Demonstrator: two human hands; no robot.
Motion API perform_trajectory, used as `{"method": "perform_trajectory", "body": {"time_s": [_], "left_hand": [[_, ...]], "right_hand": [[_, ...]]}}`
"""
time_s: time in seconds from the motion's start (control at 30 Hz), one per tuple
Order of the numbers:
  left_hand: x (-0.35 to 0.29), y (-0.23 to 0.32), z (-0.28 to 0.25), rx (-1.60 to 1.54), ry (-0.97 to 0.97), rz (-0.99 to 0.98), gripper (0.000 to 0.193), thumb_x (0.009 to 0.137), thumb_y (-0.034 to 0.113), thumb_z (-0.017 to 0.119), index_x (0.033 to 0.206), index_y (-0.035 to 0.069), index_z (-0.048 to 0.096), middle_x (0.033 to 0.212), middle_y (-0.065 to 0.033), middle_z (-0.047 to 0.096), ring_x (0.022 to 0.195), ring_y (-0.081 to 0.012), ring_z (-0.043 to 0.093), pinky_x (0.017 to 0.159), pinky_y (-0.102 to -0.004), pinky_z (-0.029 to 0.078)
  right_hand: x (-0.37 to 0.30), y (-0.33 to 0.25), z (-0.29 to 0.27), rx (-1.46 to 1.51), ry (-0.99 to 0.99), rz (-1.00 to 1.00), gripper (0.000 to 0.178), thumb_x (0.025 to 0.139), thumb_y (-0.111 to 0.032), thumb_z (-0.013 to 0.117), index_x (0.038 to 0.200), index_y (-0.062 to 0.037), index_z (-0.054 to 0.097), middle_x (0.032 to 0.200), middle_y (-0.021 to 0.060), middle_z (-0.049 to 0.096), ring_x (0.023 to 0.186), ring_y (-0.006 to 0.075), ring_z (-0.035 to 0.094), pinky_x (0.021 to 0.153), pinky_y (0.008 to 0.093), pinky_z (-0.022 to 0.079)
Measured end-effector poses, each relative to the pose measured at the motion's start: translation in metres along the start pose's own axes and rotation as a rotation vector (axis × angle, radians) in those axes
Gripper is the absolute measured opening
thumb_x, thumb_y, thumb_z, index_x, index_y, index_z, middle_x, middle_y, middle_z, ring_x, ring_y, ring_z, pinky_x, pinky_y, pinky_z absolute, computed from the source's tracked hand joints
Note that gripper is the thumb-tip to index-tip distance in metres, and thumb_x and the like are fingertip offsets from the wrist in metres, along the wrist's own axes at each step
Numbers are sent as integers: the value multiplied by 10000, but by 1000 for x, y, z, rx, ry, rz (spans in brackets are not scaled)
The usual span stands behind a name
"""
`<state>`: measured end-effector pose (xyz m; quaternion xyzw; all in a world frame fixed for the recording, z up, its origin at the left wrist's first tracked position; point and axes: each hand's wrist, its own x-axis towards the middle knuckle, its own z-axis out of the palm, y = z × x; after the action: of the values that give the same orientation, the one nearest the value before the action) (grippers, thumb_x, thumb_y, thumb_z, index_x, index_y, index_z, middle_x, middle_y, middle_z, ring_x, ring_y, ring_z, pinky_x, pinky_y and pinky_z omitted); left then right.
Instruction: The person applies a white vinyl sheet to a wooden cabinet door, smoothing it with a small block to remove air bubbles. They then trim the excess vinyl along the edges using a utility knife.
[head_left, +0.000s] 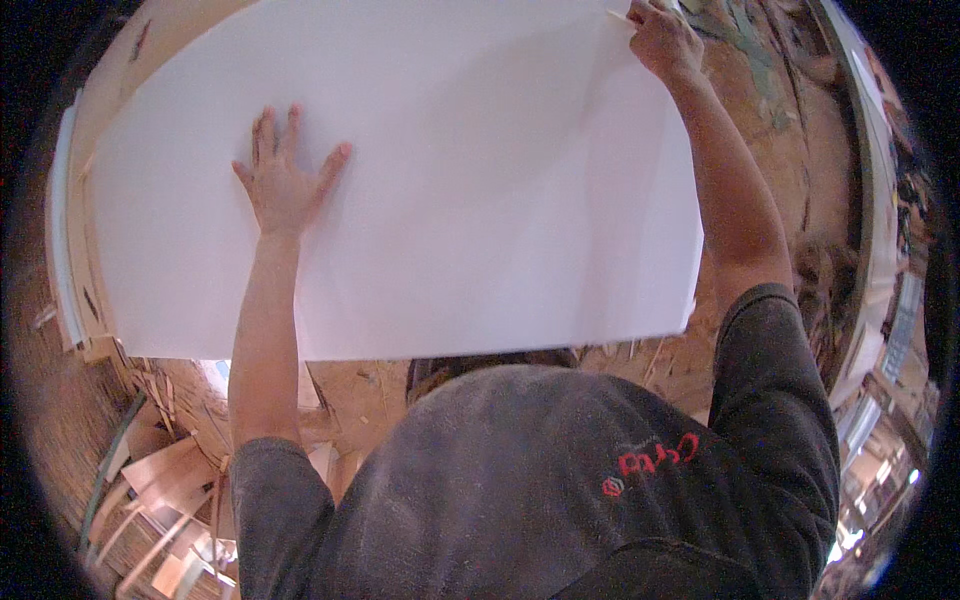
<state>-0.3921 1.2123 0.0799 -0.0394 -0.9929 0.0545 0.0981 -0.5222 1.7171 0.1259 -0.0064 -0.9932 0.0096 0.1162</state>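
A large white sheet or panel [450, 220] lies in front of me, filling most of the view. My left hand [283, 180] rests flat on its left part with the fingers spread apart, holding nothing. At the far right edge of the panel, my right hand [664, 42] is closed, and a thin pale stick-like piece [618, 17] pokes out on its left side. Its exact kind is too small to make out. The far edge of the panel runs out of view at the top.
Wooden offcuts [175, 475] are piled at the lower left. A brown board surface [775, 130] with scraps on it shows right of the panel. Beyond it runs a long pale edge [885, 200]. Another pale strip [68, 230] stands along the left side.
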Motion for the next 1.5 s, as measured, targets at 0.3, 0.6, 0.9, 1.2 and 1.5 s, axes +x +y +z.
{"method": "perform_trajectory", "body": {"time_s": [0.3,0.6,0.9,1.2,1.5], "left_hand": [[7,7,3,-71,59,-8,1012,817,925,451,1604,290,405,1699,-111,284,1580,-268,237,1179,-760,154],[14,9,-11,-111,-43,-26,993,846,883,469,1616,263,375,1704,-129,258,1582,-311,217,1163,-788,162],[8,12,-22,-106,-131,-42,983,861,788,578,1618,194,374,1706,-157,239,1593,-326,172,1157,-797,122],[3,11,-28,-181,-132,-39,996,822,721,692,1607,184,396,1701,-158,252,1593,-343,170,1150,-802,118],[9,15,-19,-223,-117,18,984,853,797,587,1603,187,408,1704,-179,231,1594,-334,167,1173,-773,76]], "right_hand": [[-376,-11,-81,-31,-130,-71,253,696,-5,715,908,-133,661,1012,63,625,989,339,650,828,480,544],[-421,-111,-138,111,34,121,295,706,20,720,951,-134,663,994,77,641,982,345,625,825,463,532],[-270,-116,-59,63,-78,-25,228,749,-27,715,935,-144,655,949,33,598,932,303,613,721,440,547],[31,-87,26,-64,-13,-23,105,913,-137,605,986,-178,669,1053,21,624,1072,294,633,862,485,555],[176,6,90,6,47,-256,383,854,-25,579,1185,-192,675,1250,42,653,1233,345,606,971,517,528]]}}
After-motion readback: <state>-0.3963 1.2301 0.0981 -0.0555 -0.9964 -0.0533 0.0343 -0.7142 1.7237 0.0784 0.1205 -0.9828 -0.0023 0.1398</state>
